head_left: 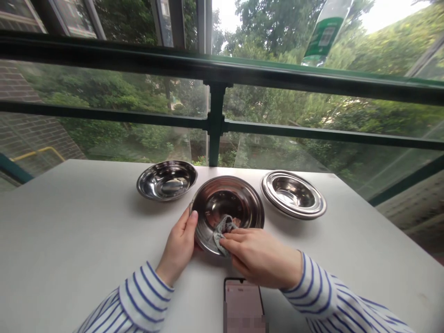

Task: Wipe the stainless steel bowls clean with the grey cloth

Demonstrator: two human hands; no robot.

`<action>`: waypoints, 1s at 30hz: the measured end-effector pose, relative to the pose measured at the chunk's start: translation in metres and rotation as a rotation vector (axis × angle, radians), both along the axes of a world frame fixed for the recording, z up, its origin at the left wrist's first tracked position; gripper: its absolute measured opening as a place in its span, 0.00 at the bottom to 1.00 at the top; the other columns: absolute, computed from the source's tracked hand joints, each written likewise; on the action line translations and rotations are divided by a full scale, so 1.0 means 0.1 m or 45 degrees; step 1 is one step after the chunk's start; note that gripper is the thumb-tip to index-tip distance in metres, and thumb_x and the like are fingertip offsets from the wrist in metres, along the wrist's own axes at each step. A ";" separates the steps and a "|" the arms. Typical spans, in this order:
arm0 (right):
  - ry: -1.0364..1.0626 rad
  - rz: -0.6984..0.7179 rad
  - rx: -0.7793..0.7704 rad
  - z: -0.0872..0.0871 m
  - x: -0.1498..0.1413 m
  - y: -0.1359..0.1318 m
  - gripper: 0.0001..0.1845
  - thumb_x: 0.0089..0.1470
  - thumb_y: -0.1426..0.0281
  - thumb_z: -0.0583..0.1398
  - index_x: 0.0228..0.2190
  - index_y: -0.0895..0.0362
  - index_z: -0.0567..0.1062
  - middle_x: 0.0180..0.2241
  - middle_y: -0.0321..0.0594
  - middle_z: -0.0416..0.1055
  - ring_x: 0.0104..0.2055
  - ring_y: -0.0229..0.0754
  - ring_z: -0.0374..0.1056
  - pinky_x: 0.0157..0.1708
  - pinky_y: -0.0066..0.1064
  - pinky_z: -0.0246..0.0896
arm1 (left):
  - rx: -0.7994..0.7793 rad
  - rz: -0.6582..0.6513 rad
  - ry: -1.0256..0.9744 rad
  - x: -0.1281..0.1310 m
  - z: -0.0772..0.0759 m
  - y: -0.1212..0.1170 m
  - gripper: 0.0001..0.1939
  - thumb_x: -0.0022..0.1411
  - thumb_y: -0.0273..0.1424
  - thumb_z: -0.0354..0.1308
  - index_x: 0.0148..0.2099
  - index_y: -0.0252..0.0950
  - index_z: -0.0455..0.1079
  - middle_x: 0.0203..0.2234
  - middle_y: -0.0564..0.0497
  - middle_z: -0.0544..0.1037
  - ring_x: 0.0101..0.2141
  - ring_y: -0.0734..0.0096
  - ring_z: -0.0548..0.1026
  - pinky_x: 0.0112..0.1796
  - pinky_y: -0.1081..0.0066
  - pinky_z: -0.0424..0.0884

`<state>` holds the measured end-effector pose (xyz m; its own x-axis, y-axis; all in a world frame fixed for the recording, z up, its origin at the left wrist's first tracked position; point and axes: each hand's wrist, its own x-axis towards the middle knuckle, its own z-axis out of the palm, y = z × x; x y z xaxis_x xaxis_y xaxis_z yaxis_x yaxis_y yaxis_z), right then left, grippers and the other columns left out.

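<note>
A steel bowl [236, 196] sits tilted toward me at the middle of the white table [69, 231]. My left hand [180, 245] grips its left rim, thumb on the edge. My right hand [260, 256] pinches a small grey cloth [224, 229] and presses it against the bowl's inner near side. Both arms wear blue-and-white striped sleeves.
Another steel bowl [167, 180] rests to the left, and a stack of steel bowls [293, 193] to the right. A phone [243, 305] lies at the table's near edge between my arms. A dark green railing [215, 120] and glass stand behind the table; a bottle [324, 32] shows at top right.
</note>
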<state>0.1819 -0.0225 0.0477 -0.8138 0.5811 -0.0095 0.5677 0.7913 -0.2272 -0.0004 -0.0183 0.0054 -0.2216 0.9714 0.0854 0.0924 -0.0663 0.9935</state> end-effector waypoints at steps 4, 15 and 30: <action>0.155 0.043 0.060 -0.10 -0.07 0.00 0.22 0.56 0.73 0.49 0.52 0.64 0.61 0.51 0.51 0.65 0.52 0.45 0.62 0.50 0.36 0.58 | -0.035 -0.076 -0.037 0.01 -0.02 0.00 0.25 0.60 0.43 0.48 0.54 0.34 0.66 0.45 0.44 0.76 0.49 0.59 0.70 0.49 0.62 0.64; 0.127 0.044 0.043 -0.06 -0.03 -0.02 0.17 0.55 0.73 0.49 0.47 0.62 0.66 0.45 0.47 0.70 0.46 0.43 0.65 0.47 0.33 0.60 | -0.074 -0.073 -0.072 0.02 -0.01 -0.02 0.25 0.59 0.44 0.49 0.53 0.34 0.67 0.42 0.46 0.77 0.43 0.59 0.73 0.47 0.63 0.67; 0.242 0.070 0.048 -0.10 -0.11 -0.13 0.24 0.56 0.72 0.48 0.54 0.66 0.58 0.53 0.55 0.62 0.53 0.48 0.60 0.49 0.37 0.60 | -0.015 -0.069 -0.026 -0.03 -0.02 -0.01 0.23 0.60 0.43 0.49 0.51 0.34 0.68 0.45 0.46 0.76 0.47 0.61 0.71 0.49 0.65 0.63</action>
<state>0.1705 -0.0353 0.0374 -0.8294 0.5326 0.1684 0.4729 0.8299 -0.2959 -0.0031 -0.0188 0.0031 -0.1700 0.9829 0.0702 0.0682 -0.0593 0.9959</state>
